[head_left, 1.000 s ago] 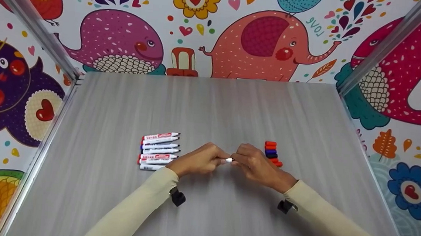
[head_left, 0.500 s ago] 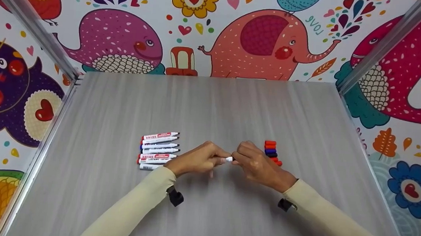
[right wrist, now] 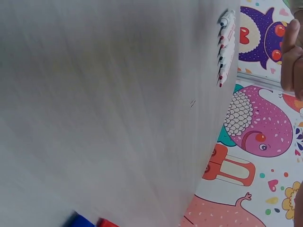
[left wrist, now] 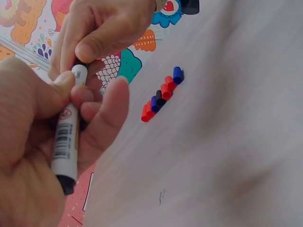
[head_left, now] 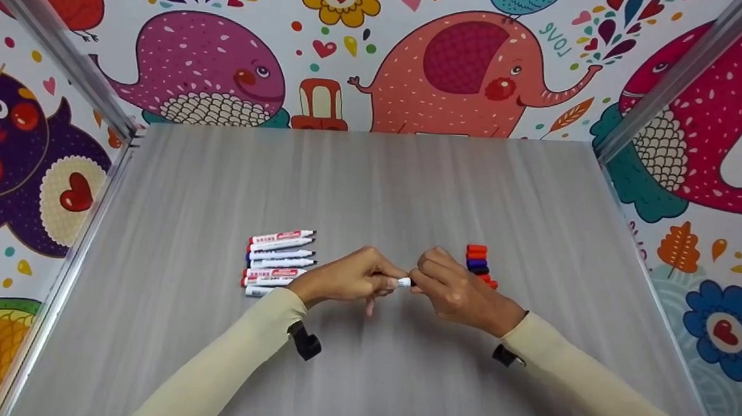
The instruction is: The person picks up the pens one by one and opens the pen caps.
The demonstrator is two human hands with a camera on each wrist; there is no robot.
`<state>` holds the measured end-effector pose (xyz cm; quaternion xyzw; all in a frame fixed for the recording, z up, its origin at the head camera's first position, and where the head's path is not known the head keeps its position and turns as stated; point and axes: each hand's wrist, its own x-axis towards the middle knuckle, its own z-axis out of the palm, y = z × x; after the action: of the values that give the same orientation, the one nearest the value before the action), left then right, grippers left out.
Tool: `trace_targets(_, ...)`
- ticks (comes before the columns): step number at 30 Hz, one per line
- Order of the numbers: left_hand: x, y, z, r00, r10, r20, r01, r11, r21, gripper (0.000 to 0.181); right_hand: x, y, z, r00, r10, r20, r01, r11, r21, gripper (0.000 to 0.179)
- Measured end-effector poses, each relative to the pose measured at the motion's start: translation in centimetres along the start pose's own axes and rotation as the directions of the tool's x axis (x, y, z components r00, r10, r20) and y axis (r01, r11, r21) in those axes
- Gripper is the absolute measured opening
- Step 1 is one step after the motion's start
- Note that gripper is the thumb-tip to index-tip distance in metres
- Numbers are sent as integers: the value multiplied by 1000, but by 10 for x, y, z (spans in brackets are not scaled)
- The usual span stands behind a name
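Note:
My left hand (head_left: 353,275) grips a white marker (left wrist: 66,137) by its barrel, with the barcode and black rear end showing in the left wrist view. Against the marker's other end, my right hand (head_left: 453,289) pinches a dark piece (left wrist: 79,63) between thumb and fingers; most of it is hidden. Both hands meet over the middle of the table (head_left: 372,188). Left of them lies a row of uncapped white markers (head_left: 279,261), tips pointing right, partly behind my left wrist. Beside my right hand stretches a line of red, blue and black caps (head_left: 476,258).
Patterned wall panels (head_left: 217,70) rise behind and beside the table, joined by metal posts (head_left: 680,86) at the corners. A metal rail (head_left: 73,259) runs along the left edge. Small dark marks (left wrist: 162,196) show on the tabletop.
My left hand has shifted slightly left, and one of its fingers now sticks out downward. A bit more of the white marker shows between the hands. The laid-out markers and caps have stayed put.

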<state>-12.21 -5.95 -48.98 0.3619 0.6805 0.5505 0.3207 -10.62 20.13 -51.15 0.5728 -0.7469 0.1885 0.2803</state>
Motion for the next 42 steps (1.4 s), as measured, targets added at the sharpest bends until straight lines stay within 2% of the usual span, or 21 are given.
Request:
trace_targets(4, -3, 1, -4, 998, 21, 58, -18, 999, -43, 34, 0, 2, -5, 997, -74, -30, 74, 997, 0, 17)
trace_targets(6, -10, 0, -8, 998, 11, 58, -8, 999, -46, 33, -2, 5, -10, 992, -106, -74, 107, 994, 6, 15)
trace_targets(8, -20, -2, -15, 999, -26, 21, 27, 999, -34, 33, -5, 11, -14, 985, -105, -134, 106, 994, 0, 16)
trace_targets(11, -37, -6, -25, 991, -117, -69, 117, 993, 3, 32, -12, 20, -20, 980, -29, -195, 28, 1000, -7, 21)
trace_targets(13, -45, -9, -29, 980, -157, -119, 163, 986, 43, 31, -16, 24, -22, 978, 29, -206, -30, 1000, -1, 23)
trace_targets(15, -48, -11, -32, 974, -171, -149, 187, 977, 101, 29, -20, 27, -22, 978, 76, -193, -75, 997, 13, 22)
trace_targets(19, -48, -15, -33, 970, -154, -186, 191, 961, 199, 26, -27, 29, -19, 980, 132, -152, -128, 991, 36, 19)
trace_targets(22, -47, -18, -32, 969, -136, -208, 184, 955, 234, 22, -31, 29, -17, 979, 168, -114, -164, 986, 41, 19)
trace_targets(28, -49, -21, -33, 959, -99, -265, 175, 943, 282, 7, -39, 32, -16, 971, 227, -73, -220, 971, 88, 40)
trace_targets(31, -51, -23, -34, 953, -79, -291, 176, 930, 323, 6, -41, 35, -16, 968, 242, -62, -235, 967, 98, 45)
trace_targets(35, -52, -25, -35, 947, -38, -319, 163, 913, 374, 6, -45, 37, -15, 967, 249, -46, -243, 965, 101, 43)
trace_targets(42, -54, -28, -38, 936, -2, -353, 151, 906, 394, 9, -50, 42, -13, 967, 249, -50, -242, 963, 119, 38)
